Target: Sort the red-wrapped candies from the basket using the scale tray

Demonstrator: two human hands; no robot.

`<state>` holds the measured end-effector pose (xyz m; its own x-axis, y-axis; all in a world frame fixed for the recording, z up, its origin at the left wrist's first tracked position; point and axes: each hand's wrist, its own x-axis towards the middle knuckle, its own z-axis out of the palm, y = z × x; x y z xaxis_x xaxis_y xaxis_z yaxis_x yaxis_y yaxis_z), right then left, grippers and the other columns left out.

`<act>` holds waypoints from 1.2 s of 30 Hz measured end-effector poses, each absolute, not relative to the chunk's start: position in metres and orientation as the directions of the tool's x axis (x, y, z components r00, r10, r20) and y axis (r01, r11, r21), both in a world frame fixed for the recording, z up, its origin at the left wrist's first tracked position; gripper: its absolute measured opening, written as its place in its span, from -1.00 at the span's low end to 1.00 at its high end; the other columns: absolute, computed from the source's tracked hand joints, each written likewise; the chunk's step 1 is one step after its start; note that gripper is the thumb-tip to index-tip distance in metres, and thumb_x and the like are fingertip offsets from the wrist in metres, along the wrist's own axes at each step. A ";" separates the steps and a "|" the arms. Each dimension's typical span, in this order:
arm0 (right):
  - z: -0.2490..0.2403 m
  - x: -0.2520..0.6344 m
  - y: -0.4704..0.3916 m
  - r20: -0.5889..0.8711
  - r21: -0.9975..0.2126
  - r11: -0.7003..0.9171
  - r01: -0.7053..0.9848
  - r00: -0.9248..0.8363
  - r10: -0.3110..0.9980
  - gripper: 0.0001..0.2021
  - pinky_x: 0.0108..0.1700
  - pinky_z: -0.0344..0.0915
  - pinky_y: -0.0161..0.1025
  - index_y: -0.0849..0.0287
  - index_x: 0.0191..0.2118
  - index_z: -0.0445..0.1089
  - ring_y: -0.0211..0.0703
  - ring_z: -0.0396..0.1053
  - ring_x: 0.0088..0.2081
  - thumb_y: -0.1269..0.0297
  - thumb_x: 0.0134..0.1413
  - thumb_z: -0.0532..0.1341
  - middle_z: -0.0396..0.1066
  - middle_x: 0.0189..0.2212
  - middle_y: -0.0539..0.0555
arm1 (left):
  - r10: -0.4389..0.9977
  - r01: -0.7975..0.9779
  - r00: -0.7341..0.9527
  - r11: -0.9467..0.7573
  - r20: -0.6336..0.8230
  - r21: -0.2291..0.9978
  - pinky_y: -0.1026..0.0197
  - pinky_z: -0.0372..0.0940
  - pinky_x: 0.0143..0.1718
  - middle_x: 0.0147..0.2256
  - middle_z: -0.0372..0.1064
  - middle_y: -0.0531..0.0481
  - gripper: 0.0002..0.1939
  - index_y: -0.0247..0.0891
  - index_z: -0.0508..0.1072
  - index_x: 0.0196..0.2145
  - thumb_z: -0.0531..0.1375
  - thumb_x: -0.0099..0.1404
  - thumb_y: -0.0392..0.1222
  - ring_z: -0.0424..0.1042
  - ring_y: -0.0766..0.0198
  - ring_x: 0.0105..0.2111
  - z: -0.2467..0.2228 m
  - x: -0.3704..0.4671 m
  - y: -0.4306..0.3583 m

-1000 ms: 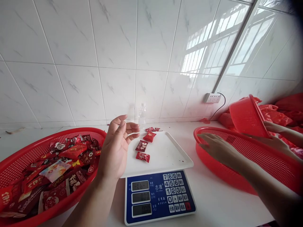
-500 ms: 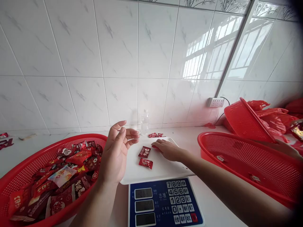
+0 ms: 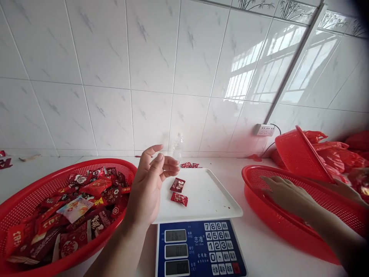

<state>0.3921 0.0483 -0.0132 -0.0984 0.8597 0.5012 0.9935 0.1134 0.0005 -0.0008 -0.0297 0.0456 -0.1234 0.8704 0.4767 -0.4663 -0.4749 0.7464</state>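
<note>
My left hand point(image 3: 147, 188) is raised beside the left edge of the white scale tray point(image 3: 213, 192), fingers curved and apart, with nothing visible in it. On the tray lie two small red wrapped candies: a darker one point(image 3: 177, 185) and a brighter one point(image 3: 179, 199) nearer me. My right hand point(image 3: 288, 194) hangs over the red basket point(image 3: 248, 173) on the right, fingers stretched out and holding nothing that I can see. Its palm side is hidden. Below the tray is the scale's blue panel point(image 3: 198, 250) with keys and displays.
At left stands a red basket point(image 3: 17, 204) full of wrapped snacks. A clear bottle point(image 3: 178, 148) and small red packets point(image 3: 190, 165) sit by the wall. At right are a tilted red basket point(image 3: 300, 154), red bags point(image 3: 331, 148) and another person's hand point(image 3: 347, 192).
My right hand has moved from the tray to over the right basket. A bit of red at its fingertips on the tray no longer shows there. My left hand keeps its pose.
</note>
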 end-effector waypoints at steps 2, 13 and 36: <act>-0.015 0.373 0.049 0.425 -0.012 0.151 0.989 -0.131 0.895 -0.57 -0.14 0.39 0.23 0.22 0.01 0.43 0.44 0.40 0.00 0.09 0.17 0.05 0.41 0.00 0.48 | 0.872 -0.467 -0.115 -0.471 0.477 0.749 0.21 0.34 -0.25 -0.39 0.47 0.04 -0.74 -0.14 0.35 -0.11 0.20 0.31 0.01 0.44 0.28 -0.35 0.045 0.000 -0.030; -0.014 0.167 0.053 0.045 -0.135 0.702 0.699 -0.703 0.709 -0.33 0.20 0.15 0.08 0.04 0.33 0.10 0.16 0.02 0.32 -0.18 0.20 0.05 0.07 0.32 0.23 | 0.866 -0.457 -0.105 -0.478 0.488 0.750 0.21 0.31 -0.27 -0.39 0.45 0.03 -0.73 -0.15 0.36 -0.11 0.20 0.31 0.01 0.41 0.28 -0.37 0.047 0.000 -0.036; -0.011 0.391 0.037 0.533 -0.129 0.003 0.992 0.066 0.844 -0.60 -0.53 0.30 -0.08 0.09 -0.15 0.42 0.25 0.50 -0.26 0.01 0.21 -0.07 0.51 -0.22 0.33 | 0.866 -0.394 0.015 -0.454 0.499 0.799 0.20 0.34 -0.22 -0.36 0.46 0.03 -0.70 -0.18 0.26 -0.01 0.13 0.39 -0.01 0.43 0.30 -0.32 0.037 0.013 -0.039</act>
<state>0.3909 0.0373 -0.0107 0.0664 0.8436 0.5328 0.9916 0.0035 -0.1290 0.0134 -0.0393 0.0369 0.0155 0.8662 0.4995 -0.3943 -0.4538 0.7992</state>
